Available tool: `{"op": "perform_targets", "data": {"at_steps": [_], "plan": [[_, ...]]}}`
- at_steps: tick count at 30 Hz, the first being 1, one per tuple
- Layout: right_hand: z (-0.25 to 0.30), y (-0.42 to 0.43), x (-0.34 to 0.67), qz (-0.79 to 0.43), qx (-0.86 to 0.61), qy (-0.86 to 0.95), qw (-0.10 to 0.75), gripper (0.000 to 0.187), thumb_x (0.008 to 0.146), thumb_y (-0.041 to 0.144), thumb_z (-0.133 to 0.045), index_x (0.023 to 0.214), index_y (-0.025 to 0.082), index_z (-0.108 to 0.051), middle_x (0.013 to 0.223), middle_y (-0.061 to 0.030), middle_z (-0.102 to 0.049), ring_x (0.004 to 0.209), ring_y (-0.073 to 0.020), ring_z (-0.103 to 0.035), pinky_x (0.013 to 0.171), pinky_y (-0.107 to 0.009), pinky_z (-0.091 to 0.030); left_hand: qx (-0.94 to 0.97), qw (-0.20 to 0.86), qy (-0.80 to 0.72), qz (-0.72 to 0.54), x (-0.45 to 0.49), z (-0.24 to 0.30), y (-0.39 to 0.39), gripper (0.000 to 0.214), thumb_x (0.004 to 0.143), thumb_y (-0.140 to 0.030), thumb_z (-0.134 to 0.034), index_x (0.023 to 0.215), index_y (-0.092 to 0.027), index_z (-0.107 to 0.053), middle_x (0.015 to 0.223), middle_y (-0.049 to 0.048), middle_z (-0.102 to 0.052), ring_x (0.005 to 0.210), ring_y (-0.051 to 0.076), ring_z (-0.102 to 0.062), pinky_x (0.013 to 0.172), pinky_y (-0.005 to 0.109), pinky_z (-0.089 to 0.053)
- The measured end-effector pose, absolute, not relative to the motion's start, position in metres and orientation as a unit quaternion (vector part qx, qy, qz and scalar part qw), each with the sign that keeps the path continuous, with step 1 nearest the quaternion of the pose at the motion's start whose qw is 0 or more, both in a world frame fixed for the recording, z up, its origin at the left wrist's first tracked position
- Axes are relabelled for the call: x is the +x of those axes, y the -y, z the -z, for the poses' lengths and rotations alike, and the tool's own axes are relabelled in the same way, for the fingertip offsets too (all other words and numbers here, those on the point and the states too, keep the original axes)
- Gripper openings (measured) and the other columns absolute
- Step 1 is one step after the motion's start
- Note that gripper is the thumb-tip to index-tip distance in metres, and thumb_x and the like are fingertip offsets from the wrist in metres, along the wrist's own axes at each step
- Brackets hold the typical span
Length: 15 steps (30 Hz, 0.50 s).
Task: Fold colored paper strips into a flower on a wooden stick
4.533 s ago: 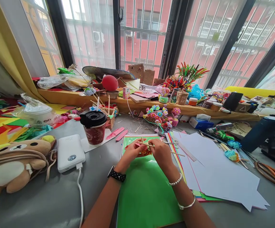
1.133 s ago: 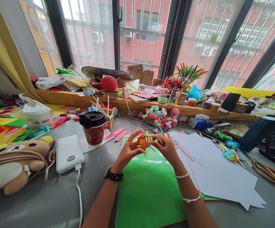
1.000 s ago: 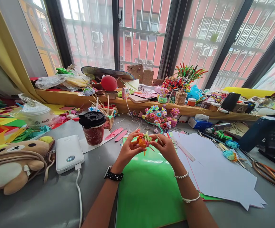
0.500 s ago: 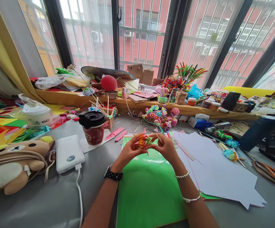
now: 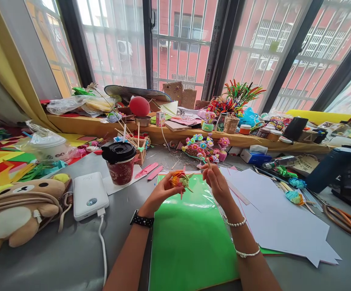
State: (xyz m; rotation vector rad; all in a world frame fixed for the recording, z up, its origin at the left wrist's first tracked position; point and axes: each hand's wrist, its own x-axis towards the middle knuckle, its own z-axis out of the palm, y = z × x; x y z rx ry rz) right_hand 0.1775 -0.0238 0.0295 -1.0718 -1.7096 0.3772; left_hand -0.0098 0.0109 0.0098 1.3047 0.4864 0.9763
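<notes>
My left hand (image 5: 160,190) is closed around a small orange, yellow and green folded paper flower (image 5: 178,180), held just above a glossy green sheet (image 5: 190,242). My right hand (image 5: 216,180) has come away from the flower and pinches a thin wooden stick (image 5: 208,161) between thumb and fingers, a short way to the flower's right. A black watch is on my left wrist, bead bracelets on my right.
A lidded coffee cup (image 5: 119,161) and a white power bank (image 5: 89,195) sit left of my hands, a bear plush (image 5: 17,208) further left. White paper sheets (image 5: 281,218) lie right. Paper flower bunches (image 5: 204,147) and craft clutter line the window ledge.
My hands rose from the green sheet with the flower. In the last half second my right hand drew apart to the right with the stick; my left keeps the flower.
</notes>
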Motion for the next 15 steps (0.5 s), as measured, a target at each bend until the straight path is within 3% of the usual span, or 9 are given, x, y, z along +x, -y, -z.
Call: {"op": "perform_targets", "data": {"at_steps": [4,7,11,15], "plan": [[-0.0301,0.022,0.1784,-0.143,-0.454,0.711,0.517,0.028,0.087,0.036,-0.037,0.091,0.018,-0.057,0.06,0.002,-0.043,0.056,-0.0113,-0.041,0.053,-0.023,-0.033,0.585,0.639,-0.247,-0.434,-0.0089,-0.0089,-0.0118,0.059,0.053,-0.016,-0.075,0.105,-0.021,-0.048,0.081,-0.0017,-0.056,0.065,0.008,-0.052,0.054,0.017,-0.041],[-0.0314,0.0203,0.1793,-0.12,-0.454,0.737,0.486,0.027,0.085,0.035,-0.042,0.086,0.018,-0.063,0.064,-0.0001,-0.047,0.06,-0.0124,-0.043,0.056,-0.024,-0.035,0.601,0.613,-0.281,-0.43,-0.0087,-0.0098,-0.0119,0.053,0.055,-0.022,-0.074,0.101,-0.019,-0.048,0.072,-0.0032,-0.053,0.055,0.006,-0.047,0.045,0.016,-0.036],[-0.0317,0.0216,0.1792,-0.152,-0.434,0.764,0.453,0.029,0.087,0.034,-0.037,0.093,0.018,-0.061,0.065,-0.0005,-0.05,0.059,-0.0123,-0.046,0.055,-0.024,-0.036,0.628,0.589,-0.301,-0.411,-0.0097,-0.0122,-0.0108,0.048,0.06,-0.03,-0.07,0.102,-0.017,-0.05,0.066,-0.0021,-0.054,0.053,0.008,-0.049,0.042,0.017,-0.033],[-0.0299,0.0236,0.1768,-0.223,-0.426,0.755,0.445,0.02,0.083,0.034,-0.048,0.091,0.017,-0.055,0.059,0.002,-0.053,0.052,-0.0107,-0.048,0.049,-0.021,-0.037,0.643,0.575,-0.316,-0.395,-0.01,-0.014,-0.009,0.046,0.063,-0.033,-0.067,0.103,-0.016,-0.049,0.065,-0.0004,-0.056,0.056,0.012,-0.054,0.042,0.018,-0.032]]}}
